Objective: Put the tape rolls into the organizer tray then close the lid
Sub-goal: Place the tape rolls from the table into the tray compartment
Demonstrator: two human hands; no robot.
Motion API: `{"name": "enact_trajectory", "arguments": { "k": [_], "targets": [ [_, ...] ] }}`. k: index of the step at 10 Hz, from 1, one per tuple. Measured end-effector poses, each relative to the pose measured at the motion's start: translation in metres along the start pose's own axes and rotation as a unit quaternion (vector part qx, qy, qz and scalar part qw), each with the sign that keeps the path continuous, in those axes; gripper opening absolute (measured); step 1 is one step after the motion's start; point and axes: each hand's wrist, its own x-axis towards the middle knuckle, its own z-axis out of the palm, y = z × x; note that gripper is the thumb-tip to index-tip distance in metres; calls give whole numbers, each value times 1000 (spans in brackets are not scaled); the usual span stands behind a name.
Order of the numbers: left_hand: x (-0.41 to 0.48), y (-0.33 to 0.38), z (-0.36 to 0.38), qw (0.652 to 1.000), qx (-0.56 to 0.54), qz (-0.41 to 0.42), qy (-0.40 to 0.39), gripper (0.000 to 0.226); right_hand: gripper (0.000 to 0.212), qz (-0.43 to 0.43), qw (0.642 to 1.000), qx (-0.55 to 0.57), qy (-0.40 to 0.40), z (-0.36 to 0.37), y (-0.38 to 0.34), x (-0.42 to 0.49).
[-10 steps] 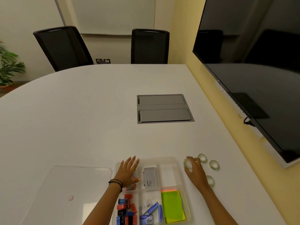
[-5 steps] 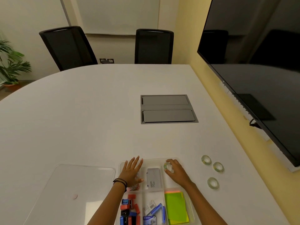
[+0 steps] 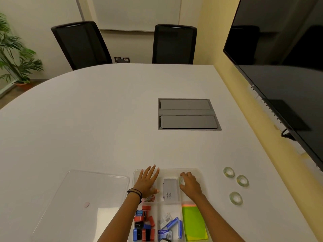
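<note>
Right hand is pinching a tape roll up on edge over the far right compartment of the clear organizer tray, whose long side runs away from the camera. Left hand lies flat and open on the far left compartment. Three more tape rolls lie flat on the white surface to the right, lid to the left. Meeting room: two black chairs, big dark screen.

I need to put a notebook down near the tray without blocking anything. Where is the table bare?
Bare table runs from the tray out to the grey hatch. Crowded: lid left of the tray, three tape rolls right.
</note>
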Motion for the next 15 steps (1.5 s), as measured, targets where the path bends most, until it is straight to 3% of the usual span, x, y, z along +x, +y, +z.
{"name": "enact_trajectory", "arguments": {
  "k": [4, 6, 7, 9, 10, 11, 13, 15],
  "targets": [
    [1, -2, 3, 1000, -2, -5, 3, 88, 38, -22, 999, 41, -3, -13, 2, 0],
    [2, 0, 0, 1000, -1, -13, -4, 90, 21, -49, 972, 230, 21, -56, 21, -8],
    [3, 0, -1, 1000, -3, -15, -9, 91, 18, -24, 959, 274, 72, -72, 42, -19],
    [3, -1, 1, 1000, -4, -16, -1, 91, 18, 117, 910, 310, 249, -72, 105, -54],
    [3, 0, 1, 1000, 1, -16, -2, 91, 19, 212, 876, 312, 301, -65, 135, -74],
    [2, 0, 0, 1000, 1, -17, -2, 90, 21, 256, 866, 308, 298, -56, 155, -88],
    [2, 0, 0, 1000, -3, -15, -2, 91, 45, 238, 917, 251, 199, -42, 157, -95],
    [2, 0, 2, 1000, -6, -15, -4, 92, 44, 213, 939, 214, 166, -28, 141, -95]
  ]
}}
